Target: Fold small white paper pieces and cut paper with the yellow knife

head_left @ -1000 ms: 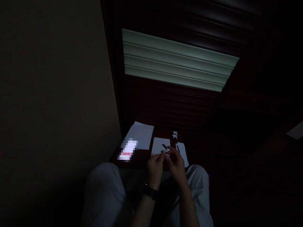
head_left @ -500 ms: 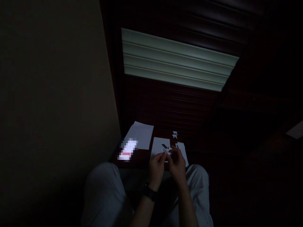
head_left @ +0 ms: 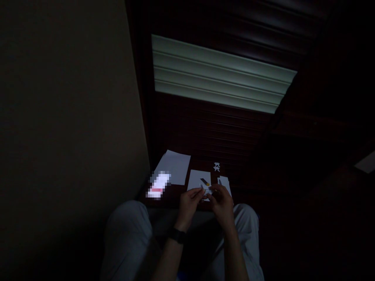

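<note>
My left hand (head_left: 189, 203), with a dark watch on its wrist, pinches a small white piece of paper (head_left: 207, 191) between thumb and fingers. From the other side my right hand (head_left: 223, 205) has its thumb and fingertips closed at the same piece. Both hands are over the near part of a white paper sheet (head_left: 195, 179). Just beyond the fingertips lies a slim dark item with a yellow end (head_left: 204, 182); its kind is too dim to tell. Fingers hide part of the held piece.
To the left are larger white sheets (head_left: 177, 166) and a bright pixelated rectangle (head_left: 158, 185). White scraps (head_left: 216, 167) lie at the back. Another paper (head_left: 225, 182) is beside my right hand. My knees flank the dark tabletop; a louvred panel (head_left: 219, 74) rises behind.
My hands have moved apart a little, the left one shifting left and the right one slightly right. More of the dark and yellow item shows now.
</note>
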Demonstrator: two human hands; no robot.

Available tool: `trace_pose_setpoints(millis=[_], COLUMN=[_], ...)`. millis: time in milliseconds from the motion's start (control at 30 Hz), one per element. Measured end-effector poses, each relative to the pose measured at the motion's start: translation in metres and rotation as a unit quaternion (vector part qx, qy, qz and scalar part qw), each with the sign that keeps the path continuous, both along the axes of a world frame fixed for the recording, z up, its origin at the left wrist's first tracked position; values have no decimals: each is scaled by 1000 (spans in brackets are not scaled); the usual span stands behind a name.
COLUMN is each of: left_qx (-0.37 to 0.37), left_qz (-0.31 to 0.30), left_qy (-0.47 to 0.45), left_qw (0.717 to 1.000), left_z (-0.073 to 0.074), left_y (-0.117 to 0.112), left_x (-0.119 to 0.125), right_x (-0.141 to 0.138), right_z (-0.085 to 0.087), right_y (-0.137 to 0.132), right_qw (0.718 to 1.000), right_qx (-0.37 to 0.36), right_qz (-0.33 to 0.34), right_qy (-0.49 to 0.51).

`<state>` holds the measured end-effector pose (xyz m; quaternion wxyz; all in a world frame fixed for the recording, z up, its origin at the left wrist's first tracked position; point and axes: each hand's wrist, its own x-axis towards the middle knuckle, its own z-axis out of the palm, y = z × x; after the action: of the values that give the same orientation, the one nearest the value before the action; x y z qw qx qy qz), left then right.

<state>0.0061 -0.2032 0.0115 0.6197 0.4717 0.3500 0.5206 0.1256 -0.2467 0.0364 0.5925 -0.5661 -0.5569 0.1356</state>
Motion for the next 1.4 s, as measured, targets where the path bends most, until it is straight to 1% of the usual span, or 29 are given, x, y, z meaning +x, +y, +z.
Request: trace_pose_setpoints(millis=[100, 200, 267, 367, 433, 533, 600, 633, 700, 833, 967, 1067, 1200, 1267, 1400], left_qx=[-1, 4, -3, -14, -3, 29, 43, 43, 34, 8, -14, -46, -79, -75, -42], left_qz=[-6, 7, 9, -12, -33, -100, -151, -166, -177, -174, -158, -150, -130, -118, -83], left_qy=[-1, 1, 12, 44, 68, 102, 111, 112, 109, 81, 41, -1, -39, -38, -39], left_qw=[1000, 1000, 1000, 999, 997, 989, 981, 979, 978, 981, 987, 988, 988, 989, 995], left_z=[0, 3, 5, 9, 10, 9, 9, 9, 10, 16, 22, 22, 23, 23, 22], left_y=[0, 0, 0, 2, 2, 2, 1, 1, 1, 0, -3, -5, -8, -9, -10], left_x=[-1, -1, -3, -7, -10, -15, -17, -18, -20, -22, -22, -19, -14, -11, -7], right_x=[-2, -1, 3, 14, 22, 28, 30, 31, 32, 32, 30, 28, 23, 20, 16], right_z=[-5, -5, -2, 7, 12, 14, 12, 11, 8, 7, 10, 12, 14, 15, 16], right_y=[3, 4, 2, -5, -8, -11, -11, -11, -11, -13, -13, -13, -14, -14, -14], right_qw=[1000, 1000, 1000, 998, 997, 993, 987, 985, 981, 975, 974, 977, 973, 971, 967], right_qx=[-9, -9, -16, -39, -30, -33, -56, -71, -106, -139, -133, -120, -126, -126, -122], right_qz=[-15, -18, 5, 45, 49, 99, 140, 153, 163, 172, 176, 164, 163, 163, 176], right_qy=[8, 14, 11, -17, -46, -54, -47, -42, -24, 17, 45, 64, 102, 118, 135])
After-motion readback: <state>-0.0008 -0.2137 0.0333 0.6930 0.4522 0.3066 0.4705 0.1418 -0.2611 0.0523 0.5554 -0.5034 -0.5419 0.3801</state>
